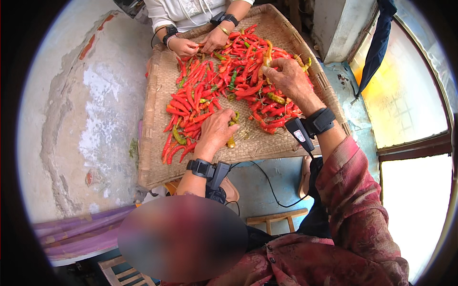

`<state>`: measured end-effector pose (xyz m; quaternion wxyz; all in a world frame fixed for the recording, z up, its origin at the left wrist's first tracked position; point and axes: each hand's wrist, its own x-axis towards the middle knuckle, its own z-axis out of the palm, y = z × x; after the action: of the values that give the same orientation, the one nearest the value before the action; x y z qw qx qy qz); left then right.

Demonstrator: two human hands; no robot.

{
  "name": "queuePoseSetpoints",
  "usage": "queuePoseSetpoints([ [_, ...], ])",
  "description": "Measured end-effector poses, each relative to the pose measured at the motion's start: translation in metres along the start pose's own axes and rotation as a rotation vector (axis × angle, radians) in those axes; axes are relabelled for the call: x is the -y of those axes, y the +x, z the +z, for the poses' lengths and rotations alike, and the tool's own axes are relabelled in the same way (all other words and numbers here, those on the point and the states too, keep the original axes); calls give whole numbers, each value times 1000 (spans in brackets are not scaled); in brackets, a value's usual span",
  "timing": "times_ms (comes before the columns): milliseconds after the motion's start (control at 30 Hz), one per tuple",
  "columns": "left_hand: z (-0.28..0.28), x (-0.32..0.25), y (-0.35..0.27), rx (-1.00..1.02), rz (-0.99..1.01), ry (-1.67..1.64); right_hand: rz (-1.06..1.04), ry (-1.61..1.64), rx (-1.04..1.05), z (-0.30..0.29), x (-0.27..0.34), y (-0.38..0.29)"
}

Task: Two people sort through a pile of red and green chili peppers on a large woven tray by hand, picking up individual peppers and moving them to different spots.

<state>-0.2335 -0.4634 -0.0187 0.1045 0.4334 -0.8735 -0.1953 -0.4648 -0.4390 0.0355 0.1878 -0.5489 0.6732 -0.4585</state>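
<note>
My right hand (291, 80), over the right part of the pile, pinches a yellowish chili pepper (267, 53) between thumb and fingers. Near the tray's front, my left hand (216, 130) curls around some yellow-green chili peppers (234, 118); the palm is hidden. Just below its fingers, the end of another yellowish-orange pepper (231, 143) shows against the weave. Red chili peppers (250, 89), with a few green ones among them, are heaped on a shallow woven tray (250, 146). Beside my left hand lies a green-yellow pepper (178, 134) on the red ones.
Across the tray, another person's hands (200, 44) handle a pepper. Black cables (268, 182) hang below the tray over the blue floor. A wooden stool (277, 216) stands beneath. A worn wall (89, 107) rises at left; a folded dark umbrella (375, 50) hangs by the window at right.
</note>
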Motion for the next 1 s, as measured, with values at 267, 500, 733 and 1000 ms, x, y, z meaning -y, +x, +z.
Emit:
queuePoseSetpoints([
  [267, 1, -9, 12, 19, -134, -31, -17, 47, -27, -4, -3, -4],
  [500, -19, -24, 12, -243, -31, -816, 133, 128, 661, 36, -1, -25],
  [733, -25, -22, 4, -141, -34, -795, 354, 578, 522, 51, 6, -18],
  [1000, -17, -9, -13, 169, -210, 345, 605, 1527, 74, 8, -11, 6],
])
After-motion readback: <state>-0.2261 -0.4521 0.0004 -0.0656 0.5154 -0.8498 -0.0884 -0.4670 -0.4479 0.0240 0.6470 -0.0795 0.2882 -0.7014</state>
